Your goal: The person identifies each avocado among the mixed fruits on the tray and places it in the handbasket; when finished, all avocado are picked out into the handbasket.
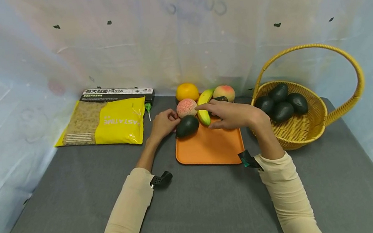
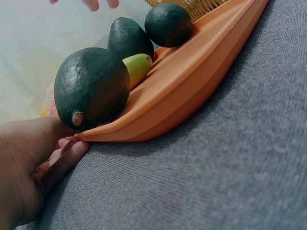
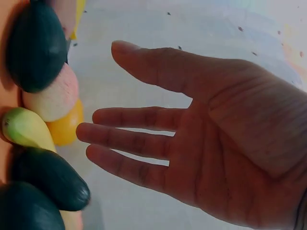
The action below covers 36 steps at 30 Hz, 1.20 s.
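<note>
An orange tray [image 1: 211, 148] bears several pieces of fruit. My left hand [image 1: 164, 125] is at its left edge; in the left wrist view the thumb and curled fingers [image 2: 72, 155] pinch the tray's rim. Right beside that hand lies a dark green avocado [image 1: 187, 126], with a pink peach [image 1: 187, 108] behind it. A banana [image 1: 205, 108] lies to their right. Over the tray's right part, my right hand [image 1: 233, 114] hovers with straight, spread fingers and nothing in its grasp. Two more avocados [image 3: 50, 178] show below it, mostly hidden by the hand in the head view.
An orange [image 1: 187, 92] and another peach [image 1: 224, 93] sit at the tray's back. To the right stands a yellow wicker basket [image 1: 291, 134] with several avocados and a tall handle. At left lie a yellow pasta bag [image 1: 117, 121], a black box [image 1: 118, 92] and a green lollipop [image 1: 148, 107].
</note>
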Each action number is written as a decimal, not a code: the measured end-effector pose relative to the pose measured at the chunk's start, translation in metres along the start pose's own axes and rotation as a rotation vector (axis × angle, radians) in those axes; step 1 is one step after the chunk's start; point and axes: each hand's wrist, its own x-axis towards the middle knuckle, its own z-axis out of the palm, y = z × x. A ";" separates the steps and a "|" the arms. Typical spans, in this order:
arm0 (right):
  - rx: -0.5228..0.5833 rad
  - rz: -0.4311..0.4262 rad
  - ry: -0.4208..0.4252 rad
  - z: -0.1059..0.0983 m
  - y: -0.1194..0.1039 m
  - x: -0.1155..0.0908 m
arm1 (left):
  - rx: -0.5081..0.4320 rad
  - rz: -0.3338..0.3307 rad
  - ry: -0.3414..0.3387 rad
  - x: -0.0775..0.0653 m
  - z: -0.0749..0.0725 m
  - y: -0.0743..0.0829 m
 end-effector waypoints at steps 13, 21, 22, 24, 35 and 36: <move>0.030 0.020 -0.141 0.017 -0.005 0.025 | 0.007 -0.005 -0.004 -0.001 0.000 -0.001; 0.023 -0.022 -0.108 0.025 -0.004 0.034 | 0.033 0.003 0.008 0.002 -0.001 -0.001; 0.019 -0.037 -0.095 0.026 -0.003 0.036 | 0.034 0.004 0.008 0.002 -0.001 -0.001; 0.005 -0.058 -0.076 0.029 -0.002 0.039 | 0.033 0.005 0.004 0.002 -0.001 -0.001; -0.030 -0.066 -0.063 0.037 0.004 0.050 | 0.005 -0.006 -0.012 0.001 -0.002 0.001; -0.033 -0.063 -0.060 0.037 0.004 0.050 | 0.007 -0.006 -0.011 0.001 -0.002 0.001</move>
